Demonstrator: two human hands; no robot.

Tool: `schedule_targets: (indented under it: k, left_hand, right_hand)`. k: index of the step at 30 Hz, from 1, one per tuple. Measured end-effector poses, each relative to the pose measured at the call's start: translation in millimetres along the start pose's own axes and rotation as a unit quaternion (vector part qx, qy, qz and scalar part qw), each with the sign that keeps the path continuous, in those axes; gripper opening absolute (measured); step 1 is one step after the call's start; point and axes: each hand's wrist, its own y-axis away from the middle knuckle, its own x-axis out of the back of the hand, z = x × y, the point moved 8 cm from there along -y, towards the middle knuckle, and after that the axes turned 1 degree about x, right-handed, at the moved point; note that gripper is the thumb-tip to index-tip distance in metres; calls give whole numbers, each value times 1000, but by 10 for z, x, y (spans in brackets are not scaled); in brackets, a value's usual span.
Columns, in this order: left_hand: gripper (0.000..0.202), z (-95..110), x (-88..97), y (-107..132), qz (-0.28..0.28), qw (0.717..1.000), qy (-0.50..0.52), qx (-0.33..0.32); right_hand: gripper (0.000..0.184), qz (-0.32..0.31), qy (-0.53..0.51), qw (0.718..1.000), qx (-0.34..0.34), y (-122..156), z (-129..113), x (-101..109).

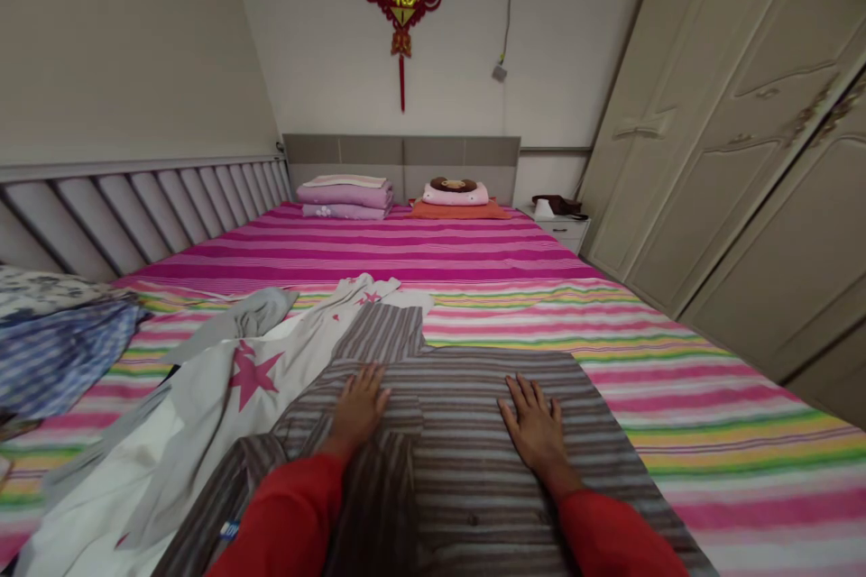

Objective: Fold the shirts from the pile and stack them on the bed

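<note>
Big bed [677, 397], stripy shirt [474, 460]

On the bed, the shirt lies spread out, touching a white cloth [209, 397] with pink stars. The left hand [358, 407] and right hand [536, 428] rest wide and flat on the shirt.

Bed [717, 451] with striped bedding, magenta toward the headboard and pink, white, yellow and green nearer the viewer. In the foreground lies a brown-and-gray striped shirt [474, 442], flat at right and folded over at left. Along its left side is a rumpled white cloth [203, 401] with pink stars; farther left, a blue checked cloth [68, 356]. Near the headboard: folded purple bedding [345, 196], left; an orange cloth [460, 211], right.
</note>
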Motion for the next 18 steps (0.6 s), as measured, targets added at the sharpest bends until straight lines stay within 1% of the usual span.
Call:
schedule_targets:
  k: [3,5,7,9,10,11,12,13,15,16,17,18]
  left_hand:
    - [55,-571,15,85,6,999,-28,26]
    - [55,-891,47,119,4,998,-42,41]
    - [54,-1091,105,116,-7,997,-52,58]
    - [53,-1151,189,100,-21,993,-53,105]
    - [53,-1106,232,100,-23,990,-48,131]
    - [53,-998,271,108,-17,989,-37,145]
    - [53,-831,296,127,-5,990,-21,141]
    - [53,-613,304,158,12,994,-1,111]
    - [52,-177,252,289,34,999,35,18]
    - [51,-39,200,382,35,998,43,-19]
    - [51,15,143,475,32,998,43,-38]
    - [50,-20,94,555,27,998,35,-37]
  right_hand:
    - [58,-3,4,1000,-4,-1,1,13]
    - [58,-7,7,1000,-6,5,-6,28]
    - [59,-5,9,1000,-5,15,-18,51]
    - [59,0,10,1000,-3,23,-27,71]
    - [59,1,11,1000,-3,26,-29,75]
    - [58,2,11,1000,-3,28,-28,74]
    - [58,3,12,1000,-3,28,-27,71]
    - [58,5,12,1000,-3,28,-25,66]
    - [58,11,14,1000,0,29,-23,61]
    - [58,14,14,1000,2,29,-23,62]
    - [58,15,15,1000,3,30,-21,63]
    - [58,14,16,1000,3,30,-21,65]
